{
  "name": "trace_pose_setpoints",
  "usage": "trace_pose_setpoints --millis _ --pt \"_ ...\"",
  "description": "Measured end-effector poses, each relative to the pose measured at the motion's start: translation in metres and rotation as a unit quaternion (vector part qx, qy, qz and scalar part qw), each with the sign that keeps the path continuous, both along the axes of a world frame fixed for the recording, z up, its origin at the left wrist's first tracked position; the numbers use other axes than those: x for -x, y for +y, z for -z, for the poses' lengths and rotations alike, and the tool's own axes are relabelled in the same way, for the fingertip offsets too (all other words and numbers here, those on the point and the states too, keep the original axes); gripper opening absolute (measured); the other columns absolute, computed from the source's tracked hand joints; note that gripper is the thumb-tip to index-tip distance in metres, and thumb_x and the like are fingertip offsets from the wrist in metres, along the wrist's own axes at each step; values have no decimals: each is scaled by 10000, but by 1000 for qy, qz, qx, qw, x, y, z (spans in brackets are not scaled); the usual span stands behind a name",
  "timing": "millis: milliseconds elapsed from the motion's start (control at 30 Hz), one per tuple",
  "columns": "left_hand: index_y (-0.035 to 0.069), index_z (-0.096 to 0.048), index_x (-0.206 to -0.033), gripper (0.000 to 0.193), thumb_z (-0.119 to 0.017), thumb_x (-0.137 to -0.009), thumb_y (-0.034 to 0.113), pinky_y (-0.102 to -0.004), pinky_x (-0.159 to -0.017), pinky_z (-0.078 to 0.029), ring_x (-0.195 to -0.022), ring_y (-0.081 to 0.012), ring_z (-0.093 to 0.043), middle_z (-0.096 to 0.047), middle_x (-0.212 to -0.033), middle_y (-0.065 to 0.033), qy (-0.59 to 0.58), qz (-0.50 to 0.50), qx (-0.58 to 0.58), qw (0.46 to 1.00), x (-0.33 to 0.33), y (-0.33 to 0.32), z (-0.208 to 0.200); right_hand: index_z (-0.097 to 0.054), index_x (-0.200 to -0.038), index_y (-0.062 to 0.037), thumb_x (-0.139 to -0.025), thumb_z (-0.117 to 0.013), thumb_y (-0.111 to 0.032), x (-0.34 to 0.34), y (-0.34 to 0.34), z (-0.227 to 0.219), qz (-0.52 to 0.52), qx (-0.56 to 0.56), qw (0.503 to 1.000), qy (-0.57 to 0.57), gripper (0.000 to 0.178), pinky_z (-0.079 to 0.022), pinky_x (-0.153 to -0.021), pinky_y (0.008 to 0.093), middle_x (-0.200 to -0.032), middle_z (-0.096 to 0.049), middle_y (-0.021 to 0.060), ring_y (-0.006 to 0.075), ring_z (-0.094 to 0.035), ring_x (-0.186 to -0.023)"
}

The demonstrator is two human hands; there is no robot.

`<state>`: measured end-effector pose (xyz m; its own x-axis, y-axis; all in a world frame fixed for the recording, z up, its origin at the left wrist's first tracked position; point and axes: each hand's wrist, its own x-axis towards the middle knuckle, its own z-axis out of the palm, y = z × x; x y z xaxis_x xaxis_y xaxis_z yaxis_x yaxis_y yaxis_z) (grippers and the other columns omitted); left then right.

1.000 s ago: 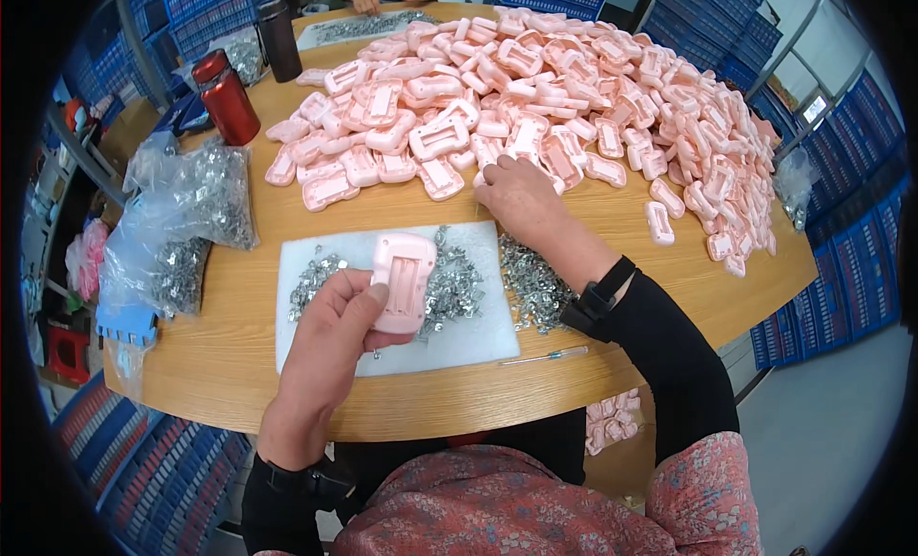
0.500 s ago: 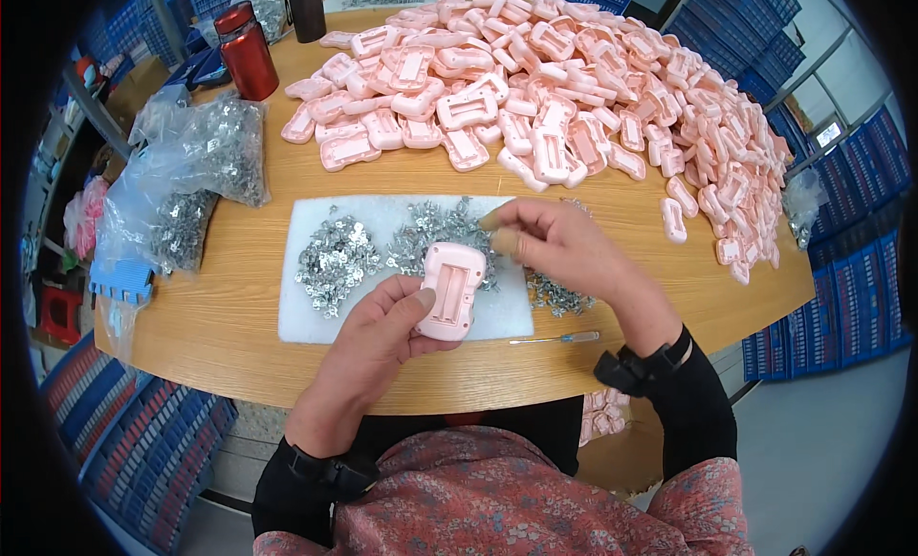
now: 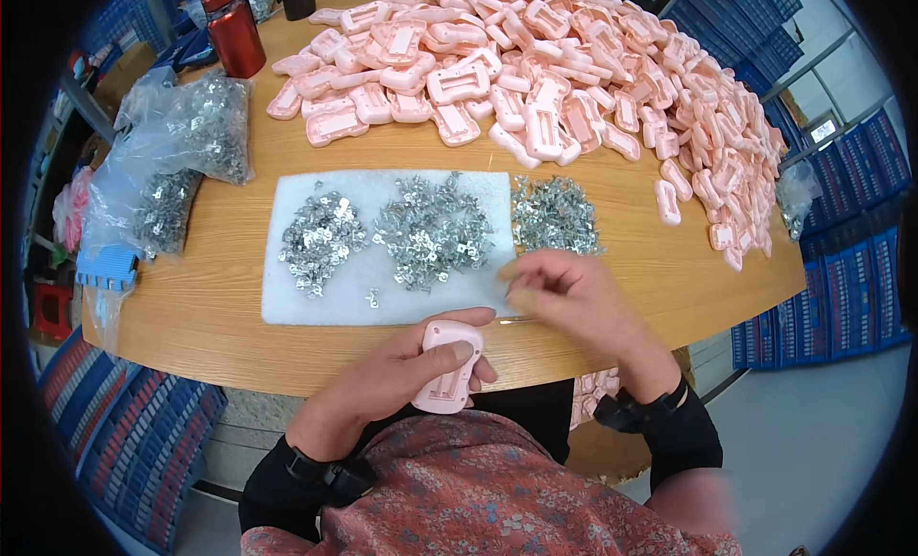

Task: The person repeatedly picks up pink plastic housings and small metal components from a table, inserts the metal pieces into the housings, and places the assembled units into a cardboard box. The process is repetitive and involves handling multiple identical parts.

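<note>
My left hand (image 3: 406,370) is wrapped round a pale pink plastic shell (image 3: 437,338) with a battery compartment, held close to my body. Its thumb presses into the compartment. My right hand (image 3: 574,296) hovers by the right edge of a white foam sheet (image 3: 287,303), fingers drawn together; whatever they pinch, if anything, is too small to make out. Beneath it the thin shaft of a screwdriver (image 3: 516,321) shows, its handle hidden. Small metal contact pieces lie in a left pile (image 3: 323,245) and a middle pile (image 3: 435,233) on the foam, and a right pile (image 3: 557,217) on the wood.
A large heap of pink shells (image 3: 574,68) covers the far side of the wooden table (image 3: 650,269). Plastic bags of metal pieces (image 3: 206,126) and a red flask (image 3: 234,35) stand at the left. Blue crates (image 3: 818,303) are stacked beyond the right edge.
The shell in my left hand has come down towards my body, and the thumb has moved onto its compartment. My right hand has moved down and slightly right, away from the middle pile.
</note>
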<state>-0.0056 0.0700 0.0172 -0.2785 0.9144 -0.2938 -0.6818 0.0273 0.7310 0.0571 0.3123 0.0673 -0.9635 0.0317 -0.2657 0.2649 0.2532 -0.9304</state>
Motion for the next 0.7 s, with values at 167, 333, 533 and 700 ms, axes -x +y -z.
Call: trace_pose_setpoints --millis 167,333,533,700 --pt "28 -391 -1464 612 -485 -1028 446 -425 -834 -588 -965 -271 -687 -664 -1036 -145 -73 -32 -33 996 0 -4 16 -702 -1091 -32 -898 -707 -97 12 31 15 47 -295 947 117 205 -478 -643 243 -861 -654 7 60 -553 -707" --pt "42 -409 -1456 588 -379 -1055 471 -433 -856 -587 -933 -257 -681 -643 -1020 -120 -119 -42 -40 991 5 -5 20 -693 -923 -61 -806 -734 -118 33 21 31 -39 -420 872 251 137 -490 -755 405 -784 -628 85 299 -605 -823" --pt "39 -414 -1462 574 -454 -1046 432 -387 -819 -592 -884 -190 -672 -640 -1000 -79 -131 -60 -11 990 5 -7 14 -680 -887 -56 -796 -736 -130 48 12 43 -44 -455 855 244 130 -448 -779 394 -760 -628 67 274 -575 -769" --pt "35 -426 -1459 637 -599 -978 415 -390 -817 -600 -876 -180 -674 -650 -1004 -80 -34 -80 25 996 5 -4 12 -691 -895 -99 -808 -712 -170 35 21 30 -48 -325 934 140 114 -399 -855 397 -790 -647 55 234 -588 -883"
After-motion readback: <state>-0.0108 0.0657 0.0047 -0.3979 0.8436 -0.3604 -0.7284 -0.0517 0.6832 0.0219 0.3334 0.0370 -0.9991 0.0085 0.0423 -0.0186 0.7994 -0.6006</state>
